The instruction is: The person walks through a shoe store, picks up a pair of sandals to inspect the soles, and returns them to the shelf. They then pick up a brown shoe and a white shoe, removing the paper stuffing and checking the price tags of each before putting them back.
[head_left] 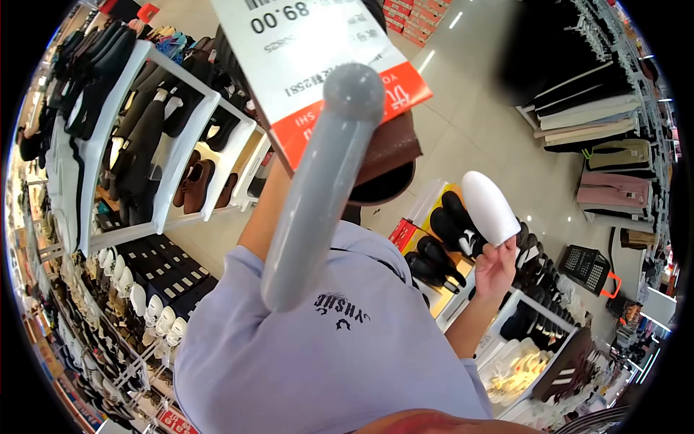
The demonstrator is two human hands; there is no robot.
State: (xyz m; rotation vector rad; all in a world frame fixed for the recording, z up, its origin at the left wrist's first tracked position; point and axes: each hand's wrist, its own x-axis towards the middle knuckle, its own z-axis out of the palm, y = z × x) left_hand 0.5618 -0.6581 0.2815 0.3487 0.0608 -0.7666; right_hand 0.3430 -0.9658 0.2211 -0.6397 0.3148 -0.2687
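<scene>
Close to the camera is a white and red price tag (289, 69), its print showing 89.00. Across it lies a grey plastic rod with a ball end (311, 210), which looks like a security tag. Behind them a brown and black item (394, 148), perhaps a shoe, shows only in part. My left forearm (264, 217) reaches up behind these things; the left hand itself is hidden. On the other side, my right hand (497, 269) is closed on the lower edge of a smooth white shoe insert (489, 206) with a rounded top.
White racks (155, 137) of dark boots and brown shoes stand at left, above white sneakers (154, 311) and black boxes (170, 267). Black shoes (452, 224) are displayed near my right hand. At right are folded trousers (614, 184) and a black basket (584, 267).
</scene>
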